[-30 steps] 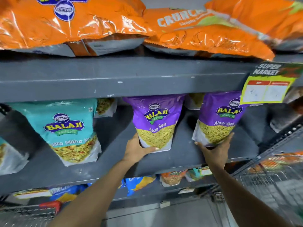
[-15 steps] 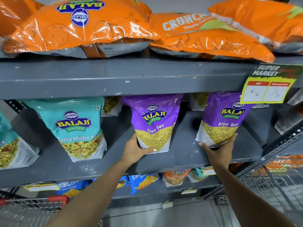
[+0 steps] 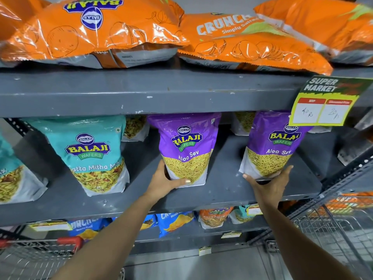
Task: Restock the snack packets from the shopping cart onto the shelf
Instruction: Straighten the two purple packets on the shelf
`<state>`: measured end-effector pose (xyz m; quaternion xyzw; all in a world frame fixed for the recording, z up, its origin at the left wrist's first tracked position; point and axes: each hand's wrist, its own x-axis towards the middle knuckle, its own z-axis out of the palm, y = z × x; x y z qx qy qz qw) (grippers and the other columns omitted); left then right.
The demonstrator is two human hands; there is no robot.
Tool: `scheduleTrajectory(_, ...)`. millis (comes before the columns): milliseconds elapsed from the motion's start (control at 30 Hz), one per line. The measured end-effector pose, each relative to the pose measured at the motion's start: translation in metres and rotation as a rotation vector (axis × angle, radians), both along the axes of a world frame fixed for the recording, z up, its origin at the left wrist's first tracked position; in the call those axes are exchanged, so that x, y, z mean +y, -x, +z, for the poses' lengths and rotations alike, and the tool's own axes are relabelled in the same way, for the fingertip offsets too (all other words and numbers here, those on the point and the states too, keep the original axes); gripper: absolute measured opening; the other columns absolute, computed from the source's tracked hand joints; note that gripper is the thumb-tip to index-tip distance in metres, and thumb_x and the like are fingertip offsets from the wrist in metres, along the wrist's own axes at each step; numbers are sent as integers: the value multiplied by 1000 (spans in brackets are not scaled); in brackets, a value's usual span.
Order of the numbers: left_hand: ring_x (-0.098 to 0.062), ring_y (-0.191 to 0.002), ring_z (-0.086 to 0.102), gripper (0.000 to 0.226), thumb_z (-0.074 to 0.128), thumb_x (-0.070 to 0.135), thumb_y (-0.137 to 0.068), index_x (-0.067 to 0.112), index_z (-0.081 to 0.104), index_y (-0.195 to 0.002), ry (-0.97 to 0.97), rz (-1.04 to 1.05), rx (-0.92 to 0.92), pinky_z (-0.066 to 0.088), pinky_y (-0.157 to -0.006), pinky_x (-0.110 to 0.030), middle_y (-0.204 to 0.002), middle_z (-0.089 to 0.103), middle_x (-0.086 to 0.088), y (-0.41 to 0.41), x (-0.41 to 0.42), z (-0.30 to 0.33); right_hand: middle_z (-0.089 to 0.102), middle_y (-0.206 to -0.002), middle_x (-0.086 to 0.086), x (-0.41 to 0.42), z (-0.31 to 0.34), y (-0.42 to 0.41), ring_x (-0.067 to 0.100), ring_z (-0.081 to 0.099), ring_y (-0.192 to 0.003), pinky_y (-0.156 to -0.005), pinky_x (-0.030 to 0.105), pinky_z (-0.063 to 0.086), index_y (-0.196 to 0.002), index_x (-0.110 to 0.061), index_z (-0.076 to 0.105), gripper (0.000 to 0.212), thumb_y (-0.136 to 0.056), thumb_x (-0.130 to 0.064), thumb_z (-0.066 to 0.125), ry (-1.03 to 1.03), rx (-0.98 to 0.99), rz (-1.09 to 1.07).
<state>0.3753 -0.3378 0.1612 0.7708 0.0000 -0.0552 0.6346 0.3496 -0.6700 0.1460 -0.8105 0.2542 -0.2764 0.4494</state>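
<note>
Two purple Aloo Sev packets stand upright on the grey middle shelf (image 3: 222, 190). My left hand (image 3: 163, 178) grips the bottom left corner of the middle purple packet (image 3: 187, 146), thumb across its front. My right hand (image 3: 268, 182) cups the base of the right purple packet (image 3: 272, 144), fingers spread under it. A teal Khatta Mitha Mix packet (image 3: 90, 154) stands to the left, apart from my hands. The shopping cart (image 3: 34, 257) with a red handle shows at the bottom left.
Orange chip bags (image 3: 101, 35) lie flat on the shelf above. A yellow price tag (image 3: 323, 106) hangs at the upper right. More packets sit behind the front row and on the lower shelf (image 3: 175, 221). A wire basket (image 3: 339, 223) stands at the right.
The view has tilted slightly downward and shifted, showing more of the cart. Both hands stay on the bases of the purple packets, which have shifted little.
</note>
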Motion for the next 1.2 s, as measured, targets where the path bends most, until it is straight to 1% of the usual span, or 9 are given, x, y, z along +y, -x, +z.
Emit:
scheduleTrajectory(133, -5, -108, 66, 75, 90, 39, -53, 35, 54, -119, 219, 112, -131, 56, -88, -26, -115, 71, 11, -7, 1, 34, 41, -145, 15, 33, 7, 23, 30, 40, -138, -114, 52, 35, -146, -8, 33, 116, -53, -43, 92, -102, -277, -112)
scheduleTrajectory(267, -3, -90, 71, 46, 84, 29, -61, 24, 65, -103, 368, 206, -251, 55, -75, -17, -96, 78, 11, -22, 4, 82, 63, -110, 6, 92, 35, 24, 18, 60, -104, -94, 42, 50, -118, -18, 55, 67, -63, -41, 85, -212, -301, 242)
scheduleTrajectory(367, -5, -86, 72, 28, 82, 17, -71, 22, 68, -96, 404, 228, -297, 55, -74, -18, -91, 79, 9, -31, 4, 103, 68, -118, 0, 117, 79, -12, 9, 63, -113, -94, 23, 49, -127, -21, 55, 58, -76, -22, 82, -355, -194, 562)
scheduleTrajectory(467, -6, -81, 73, 23, 78, 6, -77, 17, 70, -96, 404, 232, -300, 56, -72, -19, -88, 79, 7, -34, 1, 107, 77, -85, -14, 126, 117, -46, -5, 70, -83, -76, 12, 51, -92, -23, 67, 16, -84, -12, 76, -504, -227, 629)
scheduleTrajectory(633, -10, -84, 74, 28, 81, 18, -72, 20, 72, -98, 433, 219, -310, 57, -73, -23, -94, 79, 4, -34, -2, 108, 75, -77, -8, 121, 119, -52, 2, 67, -73, -71, 15, 51, -77, -26, 69, 13, -85, -16, 74, -527, -279, 619)
scheduleTrajectory(867, -9, -107, 67, 111, 94, 49, -39, 13, 45, -132, 227, 62, -89, 57, -81, -25, -119, 68, 2, -18, 10, 55, 69, -118, 3, 109, 71, -32, 13, 64, -111, -101, 28, 47, -134, -15, 51, 70, -73, -10, 85, -477, 74, 765)
scheduleTrajectory(1000, -9, -102, 69, 81, 95, 53, -36, 42, 60, -109, 44, -24, 11, 57, -81, -23, -109, 74, 14, -2, 5, 17, 71, -106, -11, 104, 52, -22, -2, 67, -98, -99, 27, 53, -105, -26, 66, 41, -75, -5, 83, -403, 149, 808)
scheduleTrajectory(1067, -6, -102, 69, 74, 95, 49, -43, 46, 60, -108, 51, -2, 2, 57, -78, -21, -111, 73, 18, -1, 3, 8, 71, -111, -2, 97, 45, -23, 11, 66, -106, -101, 31, 51, -109, -18, 68, 36, -78, -5, 80, -410, 143, 789)
scheduleTrajectory(1200, 5, -117, 57, 96, 94, 47, -49, 45, 43, -130, 51, 22, -10, 50, -92, -19, -127, 61, 24, 12, 3, 2, 69, -120, 8, 78, 34, -10, 22, 64, -113, -90, 16, 53, -119, -8, 66, 42, -79, -5, 79, -377, 112, 671)
